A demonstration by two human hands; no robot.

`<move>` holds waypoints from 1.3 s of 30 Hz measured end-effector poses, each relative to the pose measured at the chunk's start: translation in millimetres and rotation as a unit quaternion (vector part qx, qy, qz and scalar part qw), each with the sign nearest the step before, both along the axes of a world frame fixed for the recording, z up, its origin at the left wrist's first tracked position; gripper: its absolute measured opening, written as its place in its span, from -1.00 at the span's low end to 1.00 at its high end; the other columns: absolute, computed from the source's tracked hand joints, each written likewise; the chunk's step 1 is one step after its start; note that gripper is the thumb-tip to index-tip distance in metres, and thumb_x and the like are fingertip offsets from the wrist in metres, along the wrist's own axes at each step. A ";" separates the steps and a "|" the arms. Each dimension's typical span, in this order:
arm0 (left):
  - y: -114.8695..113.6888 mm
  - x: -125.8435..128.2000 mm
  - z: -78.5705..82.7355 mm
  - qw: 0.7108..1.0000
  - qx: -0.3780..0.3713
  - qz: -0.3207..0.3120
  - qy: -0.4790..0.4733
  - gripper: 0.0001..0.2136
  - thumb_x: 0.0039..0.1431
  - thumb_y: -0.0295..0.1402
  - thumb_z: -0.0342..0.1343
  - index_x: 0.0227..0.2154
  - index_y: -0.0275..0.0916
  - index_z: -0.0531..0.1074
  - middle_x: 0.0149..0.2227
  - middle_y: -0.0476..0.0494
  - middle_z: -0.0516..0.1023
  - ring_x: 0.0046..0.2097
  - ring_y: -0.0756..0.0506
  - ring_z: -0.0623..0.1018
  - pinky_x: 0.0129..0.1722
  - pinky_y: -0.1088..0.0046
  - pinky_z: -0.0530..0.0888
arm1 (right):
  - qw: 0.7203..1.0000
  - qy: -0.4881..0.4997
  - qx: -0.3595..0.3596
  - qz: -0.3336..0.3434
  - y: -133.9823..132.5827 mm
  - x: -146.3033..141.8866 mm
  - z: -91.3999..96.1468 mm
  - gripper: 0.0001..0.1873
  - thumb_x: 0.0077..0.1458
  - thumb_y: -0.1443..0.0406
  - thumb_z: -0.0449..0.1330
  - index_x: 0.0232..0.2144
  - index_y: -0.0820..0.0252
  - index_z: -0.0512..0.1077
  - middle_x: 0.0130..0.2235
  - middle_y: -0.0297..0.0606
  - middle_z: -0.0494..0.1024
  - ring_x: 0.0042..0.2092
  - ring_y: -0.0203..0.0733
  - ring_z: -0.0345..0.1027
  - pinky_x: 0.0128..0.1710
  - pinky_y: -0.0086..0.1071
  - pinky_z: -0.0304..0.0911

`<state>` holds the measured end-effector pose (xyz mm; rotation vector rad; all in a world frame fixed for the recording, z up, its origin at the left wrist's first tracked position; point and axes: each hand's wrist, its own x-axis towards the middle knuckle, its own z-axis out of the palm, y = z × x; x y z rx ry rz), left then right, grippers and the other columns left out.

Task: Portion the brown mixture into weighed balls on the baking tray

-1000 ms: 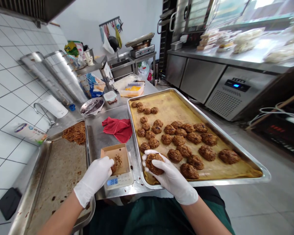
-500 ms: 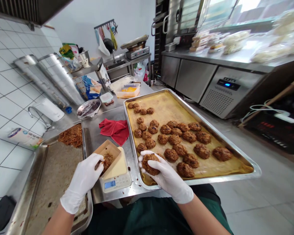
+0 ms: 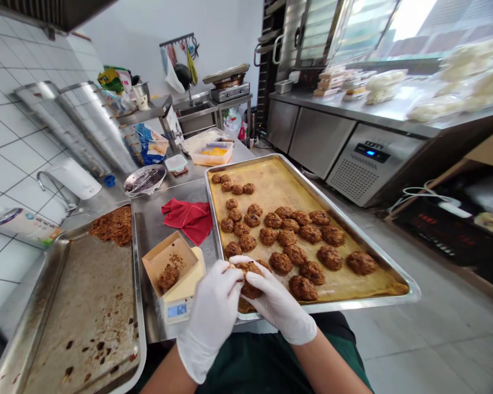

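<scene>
My right hand (image 3: 277,303), in a white glove, cups a brown ball of chunky mixture (image 3: 250,273) over the near left corner of a lined tray (image 3: 252,164). My left hand (image 3: 216,309), also gloved, has its bent fingers pressed against the same ball; whether a separate bit of mixture is pinched in them is hidden. Several similar balls (image 3: 312,234) lie in rows on the tray's yellowish liner. To the left, a small cardboard box (image 3: 158,254) holds a clump of mixture (image 3: 168,277) and crumbs. It sits on a kitchen scale (image 3: 189,284) with a lit display.
At the left, a metal tray (image 3: 94,295) holds a heap of mixture (image 3: 113,225) at its far end. A crumpled red cloth (image 3: 189,219) lies between the trays. Behind are a bowl under plastic film (image 3: 144,180), a lidded tub (image 3: 176,163) and a container with orange contents (image 3: 213,153).
My left hand has left the cardboard box and moved right to the ball in my right hand. The clump in the box is now uncovered, and the scale's reading has changed.
</scene>
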<state>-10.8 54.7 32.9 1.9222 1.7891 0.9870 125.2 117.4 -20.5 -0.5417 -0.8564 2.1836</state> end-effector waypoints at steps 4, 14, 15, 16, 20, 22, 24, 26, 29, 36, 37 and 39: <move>-5.4 1.6 -0.7 1.000 -0.013 -0.018 -0.022 -0.69 0.30 -0.50 -0.08 -0.04 -0.04 0.45 -0.05 -0.12 0.58 0.00 -0.17 0.56 0.02 0.20 0.55 | 1.000 -0.019 -0.012 -0.014 -1.0 -2.3 -0.2 -0.62 0.02 0.27 0.38 -0.08 0.04 0.46 -0.26 -0.34 0.57 -0.26 -0.24 0.44 -0.21 -0.38 0.30; -28.7 -134.7 16.5 0.986 0.007 0.148 0.079 -0.83 0.28 -0.31 0.04 -0.24 -0.15 0.53 -0.13 -0.09 0.60 -0.08 -0.13 0.58 -0.07 0.35 0.49 | 0.998 0.012 -0.048 -0.047 5.7 -4.6 -4.3 -0.69 0.02 0.38 0.29 -0.14 0.03 0.49 -0.21 -0.33 0.55 -0.25 -0.26 0.40 -0.24 -0.38 0.29; -28.5 -142.3 13.1 0.985 -0.005 0.133 0.108 -0.83 0.29 -0.31 0.02 -0.25 -0.15 0.53 -0.13 -0.10 0.59 -0.08 -0.14 0.57 -0.06 0.35 0.48 | 0.997 0.012 -0.052 -0.048 6.2 -4.6 -4.9 -0.70 0.03 0.37 0.29 -0.13 0.03 0.49 -0.20 -0.32 0.56 -0.24 -0.25 0.40 -0.22 -0.37 0.29; -28.4 -147.3 8.9 0.984 -0.016 0.121 0.131 -0.82 0.30 -0.32 0.00 -0.24 -0.15 0.52 -0.13 -0.11 0.59 -0.08 -0.14 0.57 -0.06 0.35 0.47 | 0.997 0.011 -0.054 -0.046 6.5 -4.6 -5.2 -0.70 0.04 0.35 0.30 -0.13 0.03 0.49 -0.21 -0.32 0.56 -0.23 -0.24 0.40 -0.21 -0.35 0.30; -28.3 -152.4 -10.7 0.975 -0.031 0.102 0.197 -0.80 0.31 -0.33 -0.02 -0.14 -0.18 0.49 -0.10 -0.17 0.56 -0.05 -0.17 0.57 -0.01 0.29 0.47 | 0.998 0.009 -0.059 -0.033 6.2 -4.6 -4.6 -0.72 0.05 0.32 0.31 -0.13 0.04 0.49 -0.20 -0.31 0.55 -0.24 -0.22 0.41 -0.22 -0.33 0.29; -26.7 -152.5 -18.4 0.971 -0.031 0.096 0.219 -0.80 0.31 -0.34 -0.01 -0.11 -0.19 0.47 -0.07 -0.19 0.55 -0.01 -0.19 0.55 0.04 0.25 0.45 | 0.998 0.007 -0.062 -0.029 5.9 -4.7 -4.1 -0.73 0.07 0.32 0.30 -0.13 0.05 0.49 -0.20 -0.30 0.55 -0.25 -0.22 0.41 -0.22 -0.34 0.30; -24.3 -153.3 -23.6 0.967 -0.045 0.088 0.234 -0.80 0.30 -0.34 0.00 -0.10 -0.19 0.46 -0.06 -0.20 0.55 0.02 -0.20 0.54 0.07 0.23 0.44 | 0.998 0.002 -0.065 -0.026 5.9 -4.8 -3.9 -0.73 0.08 0.32 0.29 -0.12 0.05 0.49 -0.20 -0.30 0.55 -0.26 -0.23 0.41 -0.23 -0.34 0.30; -22.4 -154.9 -26.9 0.963 -0.069 0.082 0.245 -0.79 0.29 -0.34 0.01 -0.08 -0.19 0.46 -0.05 -0.20 0.54 0.02 -0.20 0.54 0.07 0.23 0.44 | 0.997 0.000 -0.068 -0.026 6.0 -4.8 -3.9 -0.73 0.08 0.32 0.29 -0.11 0.06 0.48 -0.20 -0.30 0.55 -0.27 -0.23 0.42 -0.22 -0.35 0.30; -21.6 -157.3 -31.7 0.958 -0.095 0.077 0.259 -0.75 0.27 -0.35 0.03 -0.03 -0.22 0.45 -0.03 -0.24 0.54 0.02 -0.21 0.55 0.06 0.19 0.45 | 0.997 0.008 -0.066 -0.028 6.0 -4.7 -3.6 -0.73 0.09 0.32 0.28 -0.12 0.07 0.48 -0.22 -0.31 0.55 -0.29 -0.25 0.43 -0.24 -0.37 0.30; -18.9 -158.0 -40.7 0.960 -0.106 -0.009 0.259 -0.67 0.18 -0.41 0.11 0.02 -0.19 0.45 0.03 -0.22 0.55 0.06 -0.19 0.54 0.12 0.23 0.46 | 0.997 0.012 -0.063 -0.038 5.4 -4.5 -4.0 -0.73 0.08 0.33 0.29 -0.12 0.09 0.48 -0.22 -0.30 0.56 -0.27 -0.25 0.43 -0.22 -0.38 0.31; -18.7 -158.5 -40.1 0.961 -0.105 -0.031 0.253 -0.66 0.18 -0.43 0.11 0.03 -0.16 0.45 0.06 -0.19 0.53 0.09 -0.16 0.53 0.14 0.26 0.45 | 0.997 0.012 -0.063 -0.039 5.4 -4.6 -4.3 -0.73 0.08 0.33 0.29 -0.12 0.09 0.49 -0.22 -0.29 0.56 -0.25 -0.25 0.43 -0.21 -0.38 0.32; -19.6 -160.6 -37.6 0.962 -0.101 -0.056 0.246 -0.62 0.18 -0.44 0.11 0.07 -0.15 0.42 0.13 -0.18 0.50 0.14 -0.16 0.50 0.17 0.25 0.43 | 0.997 0.012 -0.063 -0.038 5.5 -4.6 -4.9 -0.73 0.09 0.32 0.28 -0.11 0.10 0.49 -0.22 -0.29 0.56 -0.24 -0.25 0.43 -0.20 -0.39 0.32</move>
